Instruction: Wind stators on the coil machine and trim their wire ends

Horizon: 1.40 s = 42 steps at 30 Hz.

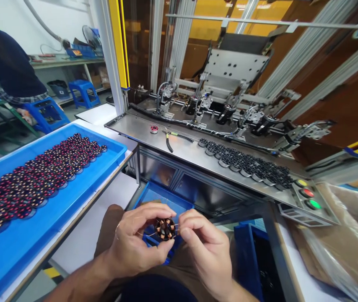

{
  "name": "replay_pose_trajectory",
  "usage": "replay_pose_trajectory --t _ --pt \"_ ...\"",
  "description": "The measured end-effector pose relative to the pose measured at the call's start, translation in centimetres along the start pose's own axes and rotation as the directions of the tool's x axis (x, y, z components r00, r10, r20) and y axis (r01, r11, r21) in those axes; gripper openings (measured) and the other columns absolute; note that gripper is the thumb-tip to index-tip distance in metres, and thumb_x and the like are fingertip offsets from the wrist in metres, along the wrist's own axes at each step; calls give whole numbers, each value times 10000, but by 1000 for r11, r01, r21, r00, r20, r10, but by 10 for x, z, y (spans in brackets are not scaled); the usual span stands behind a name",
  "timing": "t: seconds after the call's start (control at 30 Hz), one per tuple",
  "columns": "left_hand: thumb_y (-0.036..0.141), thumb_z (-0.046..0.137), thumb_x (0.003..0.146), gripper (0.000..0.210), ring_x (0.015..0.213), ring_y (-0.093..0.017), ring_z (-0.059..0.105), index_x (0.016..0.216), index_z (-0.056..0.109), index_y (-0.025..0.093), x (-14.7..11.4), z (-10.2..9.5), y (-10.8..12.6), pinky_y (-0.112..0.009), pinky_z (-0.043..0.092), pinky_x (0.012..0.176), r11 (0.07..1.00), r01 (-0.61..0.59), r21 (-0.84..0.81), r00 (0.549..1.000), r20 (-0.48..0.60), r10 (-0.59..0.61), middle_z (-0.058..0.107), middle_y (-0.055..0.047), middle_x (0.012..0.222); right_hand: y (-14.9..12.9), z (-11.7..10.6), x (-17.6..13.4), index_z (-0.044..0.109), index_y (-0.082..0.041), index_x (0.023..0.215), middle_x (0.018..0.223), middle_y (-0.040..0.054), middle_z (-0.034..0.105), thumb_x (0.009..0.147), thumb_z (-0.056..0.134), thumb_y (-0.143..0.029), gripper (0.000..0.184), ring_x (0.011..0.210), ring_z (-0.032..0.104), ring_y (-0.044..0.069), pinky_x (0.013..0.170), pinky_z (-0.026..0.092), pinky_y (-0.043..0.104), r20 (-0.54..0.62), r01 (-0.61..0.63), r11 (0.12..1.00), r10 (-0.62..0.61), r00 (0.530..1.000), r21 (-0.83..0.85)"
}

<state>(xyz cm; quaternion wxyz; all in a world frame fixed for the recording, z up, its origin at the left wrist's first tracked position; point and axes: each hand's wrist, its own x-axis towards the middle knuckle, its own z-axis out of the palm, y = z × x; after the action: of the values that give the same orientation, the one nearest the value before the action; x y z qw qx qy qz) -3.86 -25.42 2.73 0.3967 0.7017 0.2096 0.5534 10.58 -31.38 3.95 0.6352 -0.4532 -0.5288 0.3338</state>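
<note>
My left hand (136, 243) grips a small round wound coil (165, 229), a stator with copper windings, between thumb and fingers over my lap. My right hand (206, 247) pinches a thin copper wire end at the coil's right side. Both hands are close together, low in the view. A blue tray (81, 188) on my left holds several rows of similar wound coils (37, 178). On the metal machine table (179, 151) ahead lie several unwound black stator cores (245, 161) in rows.
Pliers (169, 140) and a single coil (154, 129) lie on the machine table. Winding fixtures (226, 109) stand behind. Coloured buttons (307, 193) are at the right. A blue bin (163, 197) sits below. A person in dark clothes (6, 63) stands at the far left.
</note>
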Motion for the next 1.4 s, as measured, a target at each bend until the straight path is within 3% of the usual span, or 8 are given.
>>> replay_pose_trajectory --t 0.13,0.27,0.5,0.63,0.87,1.0,1.2,1.4 --pt "-19 708 641 494 944 -151 721 1068 692 227 2 -1 1 -208 570 890 996 53 -77 999 4 -53 767 -18 988 -5 -5 1 657 -209 766 698 4 616 924 641 -232 160 664 580 137 635 489 252 -1 28 999 -28 1000 -37" --pt "-42 670 614 510 874 -175 729 1047 702 225 7 -4 4 -228 597 776 932 228 -282 971 140 -195 765 -32 966 -7 -20 7 713 -220 921 752 39 648 885 684 -211 47 732 620 184 652 527 312 113 123 988 -113 987 -89" --pt "-43 636 575 486 788 -168 730 978 723 213 13 1 11 -224 600 713 845 391 -364 916 240 -321 777 -29 912 -14 -26 19 705 -237 1018 780 29 643 839 670 -56 257 709 614 172 663 527 352 219 389 905 -349 911 -172" --pt "-45 641 582 494 818 -178 730 1001 708 208 12 2 11 -234 606 721 895 330 -302 939 201 -278 775 -36 922 -16 -21 13 689 -216 895 712 12 627 834 640 -25 207 656 596 158 635 507 337 119 354 911 -335 935 -213" --pt "-27 693 605 541 915 -193 727 1087 695 219 11 4 8 -261 602 824 999 17 -30 999 43 -16 774 -41 978 -14 -7 -3 678 -219 854 695 7 611 838 626 -44 183 639 576 161 645 507 352 6 300 940 -303 953 -161" --pt "6 688 620 442 865 -198 734 1020 714 192 12 8 13 -259 610 780 982 126 -139 992 31 -123 779 -63 942 -10 -15 1 697 -238 930 703 13 616 860 649 -83 176 650 587 169 649 519 366 66 336 935 -330 942 -111" --pt "104 747 591 333 646 -150 692 916 757 178 15 10 16 -214 571 617 739 513 -438 858 237 -455 765 -52 796 -10 -43 34 736 -309 1109 1071 98 663 805 788 -381 316 967 634 238 800 561 426 294 369 928 -336 895 -61" --pt "236 824 554 290 612 -155 617 829 773 156 18 16 15 -233 520 565 567 660 -493 751 423 -507 702 -51 700 -16 -39 57 759 -316 1054 1085 87 703 838 739 -420 241 1022 645 250 867 546 482 514 400 914 -375 772 66"
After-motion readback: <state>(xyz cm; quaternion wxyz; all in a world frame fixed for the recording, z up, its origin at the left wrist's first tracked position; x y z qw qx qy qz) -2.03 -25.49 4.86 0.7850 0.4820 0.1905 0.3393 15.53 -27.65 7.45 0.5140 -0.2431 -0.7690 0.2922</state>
